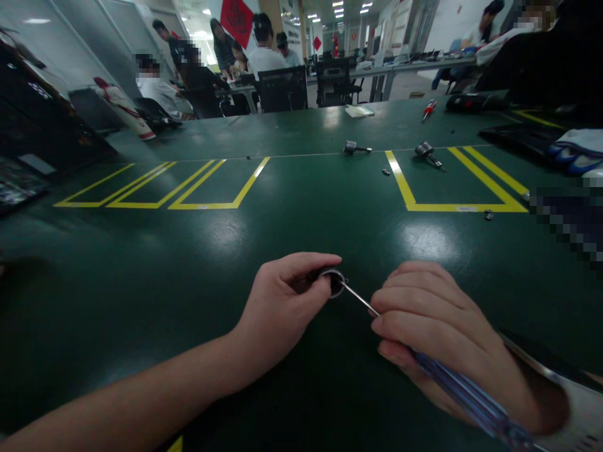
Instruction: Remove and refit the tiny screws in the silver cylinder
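In the head view my left hand (287, 289) is closed around a small dark metal ring-shaped part (335, 284), thumb and fingers pinching its rim. My right hand (433, 320) grips a screwdriver (471, 392) with a clear bluish handle and a thin steel shaft. The shaft points up and left, and its tip meets the right edge of the ring part. Most of the part's body is hidden by my left fingers. Both hands are just above the green table (188, 270).
Yellow tape marks boxes on the table. Two dark cylindrical parts with shafts, one left (350, 147) and one right (424, 150), lie farther back. Small metal bits (488, 215) lie nearby. A red screwdriver (429, 110) lies at the far edge. People sit and stand beyond.
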Demonstrator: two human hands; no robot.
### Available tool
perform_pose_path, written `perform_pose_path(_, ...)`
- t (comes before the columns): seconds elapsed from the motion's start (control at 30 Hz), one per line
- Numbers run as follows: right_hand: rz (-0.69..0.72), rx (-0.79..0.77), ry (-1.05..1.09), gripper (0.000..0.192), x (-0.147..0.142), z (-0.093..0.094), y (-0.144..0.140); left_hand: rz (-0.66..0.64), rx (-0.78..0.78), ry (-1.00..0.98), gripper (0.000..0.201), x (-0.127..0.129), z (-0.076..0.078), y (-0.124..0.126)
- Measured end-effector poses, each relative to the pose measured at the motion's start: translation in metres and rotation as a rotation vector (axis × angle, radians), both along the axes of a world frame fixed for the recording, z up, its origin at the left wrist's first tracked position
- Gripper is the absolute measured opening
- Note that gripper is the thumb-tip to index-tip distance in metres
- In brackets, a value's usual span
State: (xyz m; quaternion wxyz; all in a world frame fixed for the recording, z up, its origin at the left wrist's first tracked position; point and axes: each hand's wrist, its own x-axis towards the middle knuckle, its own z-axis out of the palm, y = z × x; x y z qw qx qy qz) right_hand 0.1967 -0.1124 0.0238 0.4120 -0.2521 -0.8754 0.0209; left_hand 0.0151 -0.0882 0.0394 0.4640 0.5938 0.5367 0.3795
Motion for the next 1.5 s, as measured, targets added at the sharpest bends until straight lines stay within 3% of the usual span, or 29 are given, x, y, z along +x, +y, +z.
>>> perform_pose_path(1.0, -0.016, 0.069, -0.062, 0.011, -0.002, -0.001, -0.002, -0.027, 0.003, 0.021, 0.021, 0.000, -0.002, 0.001)
perform_pose_path(1.17, 0.008, -0.128, 0.146, 0.007, 0.003, -0.001, -0.001, 0.004, -0.090, -0.116, 0.025, -0.004, -0.002, 0.008)
perform_pose_path(1.27, -0.118, -0.332, 0.319, 0.009, 0.004, -0.004, 0.002, 0.058, -0.175, -0.242, 0.031, -0.008, 0.000, 0.014)
perform_pose_path(1.37, -0.243, -0.490, 0.362, 0.014, 0.002, -0.007, 0.007, 0.067, -0.205, -0.303, 0.036, -0.010, 0.001, 0.017)
perform_pose_path(1.5, -0.291, -0.577, 0.349, 0.018, -0.001, -0.008, 0.013, 0.026, -0.245, -0.355, 0.038, -0.011, -0.001, 0.016)
